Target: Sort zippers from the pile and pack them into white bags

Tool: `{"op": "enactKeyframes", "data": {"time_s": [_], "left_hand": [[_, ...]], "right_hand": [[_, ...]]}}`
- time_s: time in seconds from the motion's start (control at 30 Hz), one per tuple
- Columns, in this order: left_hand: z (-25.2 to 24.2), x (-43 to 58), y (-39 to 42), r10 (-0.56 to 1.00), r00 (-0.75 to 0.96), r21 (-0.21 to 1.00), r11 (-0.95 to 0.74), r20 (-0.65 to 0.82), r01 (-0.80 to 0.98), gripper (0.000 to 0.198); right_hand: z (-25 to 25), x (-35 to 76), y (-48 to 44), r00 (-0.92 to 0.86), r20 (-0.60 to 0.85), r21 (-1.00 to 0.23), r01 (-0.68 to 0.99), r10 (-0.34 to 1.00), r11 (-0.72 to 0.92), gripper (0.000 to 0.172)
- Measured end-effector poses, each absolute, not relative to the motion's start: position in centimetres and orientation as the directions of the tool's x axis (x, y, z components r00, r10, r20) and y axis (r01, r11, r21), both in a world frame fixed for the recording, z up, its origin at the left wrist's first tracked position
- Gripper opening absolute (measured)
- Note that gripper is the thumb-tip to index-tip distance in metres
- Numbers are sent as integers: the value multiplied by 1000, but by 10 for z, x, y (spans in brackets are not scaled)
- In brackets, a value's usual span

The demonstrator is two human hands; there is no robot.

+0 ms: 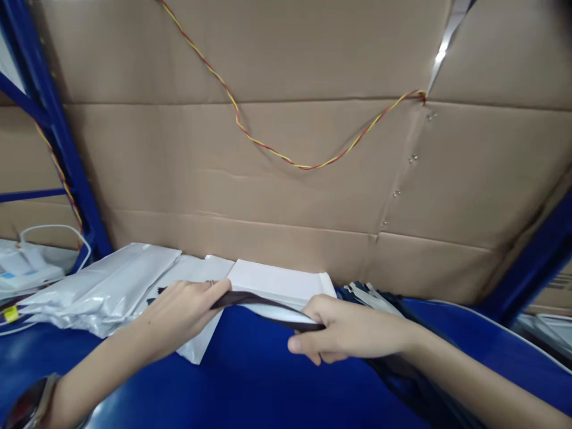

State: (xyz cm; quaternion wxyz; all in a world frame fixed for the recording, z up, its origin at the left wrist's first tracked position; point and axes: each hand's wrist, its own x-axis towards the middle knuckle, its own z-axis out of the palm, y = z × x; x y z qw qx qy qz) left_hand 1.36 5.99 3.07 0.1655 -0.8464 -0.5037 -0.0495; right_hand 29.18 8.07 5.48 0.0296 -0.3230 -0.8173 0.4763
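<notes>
Blue steel rack post: standing at the far left, with a white cable looping down beside it toward some white plastic gear I can't quite make out.

Silver poly mailers: lying in a crinkly pile on the glossy blue work surface, just left of the hands.

Left hand: wearing a ring, with a wristwatch on the wrist. The fingers are pressing together over a dark fabric strip, but the thumb is hidden, so I can't tell how firm the pinch is.

White sheet: poking out under the left hand.

White flat box: sitting behind the strip, which is stretching across its front edge between both hands.

Right hand: pinching the strip's other end between thumb and fingers.

Zipper bundle: piling up right of the right hand, dark with pale tapes.

Cardboard backing: covering the rack's back, with a twisted red-and-yellow wire sagging across it.

Risks: a loose left-hand pinch could let the strip slip free. Dragging it over the box edge could snag it, and a bumped forearm could send those slick mailers sliding.
</notes>
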Motion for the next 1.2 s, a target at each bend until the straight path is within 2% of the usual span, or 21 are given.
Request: {"op": "enactKeyframes", "data": {"time_s": [0.13,0.23,0.4,0.5,0.6,0.67,0.73,0.83,0.93,1.07,1.2], "left_hand": [[35,25,62,859,422,-219,-370,290,903,14],[31,28,53,868,388,-188,-344,310,920,18],[22,19,41,882,328,-139,-298,339,945,28],[17,16,40,889,339,-68,-335,309,940,31],[10,21,39,874,415,66,-443,253,894,36],[5,27,36,851,468,184,-512,238,839,39],[0,32,32,810,514,301,-584,282,754,40],[-6,37,23,751,529,464,-660,395,591,38],[-13,39,17,822,459,643,-557,336,526,37],[-22,46,13,903,425,874,-258,66,412,48],[-29,58,4,888,460,939,-140,-21,314,46]], "right_hand": [[48,295,94,-876,-229,-933,322,425,160,41],[46,293,87,-894,-159,-979,199,418,53,41],[51,276,61,-788,-95,-994,37,608,-107,39],[44,262,46,-662,21,-997,-74,749,-37,39],[31,245,35,-438,162,-978,-190,884,86,39],[24,232,31,-307,193,-956,-271,932,109,37],[18,220,29,-248,204,-929,-355,947,107,35],[9,203,30,-249,221,-884,-460,943,86,35],[-1,196,33,-283,185,-860,-511,941,15,38],[-11,199,34,-297,134,-846,-531,946,-47,41],[-17,195,28,-229,115,-849,-529,967,-24,37]]}}
